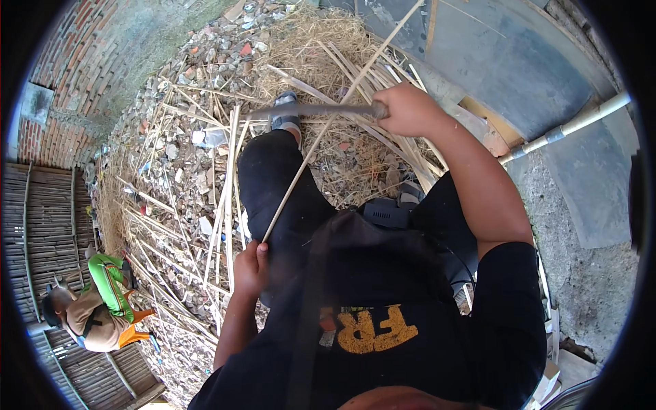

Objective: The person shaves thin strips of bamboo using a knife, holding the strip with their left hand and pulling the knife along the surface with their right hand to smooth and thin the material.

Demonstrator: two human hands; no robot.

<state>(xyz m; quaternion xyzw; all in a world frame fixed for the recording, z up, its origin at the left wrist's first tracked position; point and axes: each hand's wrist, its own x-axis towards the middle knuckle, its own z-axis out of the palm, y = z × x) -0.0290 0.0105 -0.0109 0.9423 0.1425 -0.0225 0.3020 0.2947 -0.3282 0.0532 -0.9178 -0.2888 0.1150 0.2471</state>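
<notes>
My left hand (251,272) is closed round the near end of a long, thin bamboo strip (295,183). The strip slants up and away to the right, past my knee. In my right hand (408,111) is the handle of a machete (314,111), its dark blade pointing left and slightly blurred. The blade crosses the strip near the middle of the view; whether it touches the strip I cannot tell. Below the blade tip is my sandalled foot (285,113). More split bamboo strips (229,198) lie on the ground left of my leg.
Rubble and litter (184,150) cover the ground, with dry shavings (324,41) heaped ahead. Another person (99,307) sits at the far left by a bamboo wall (48,239). Grey sheets (506,55) stand at the right beside a pale pole (574,126). A brick wall (89,61) rises at upper left.
</notes>
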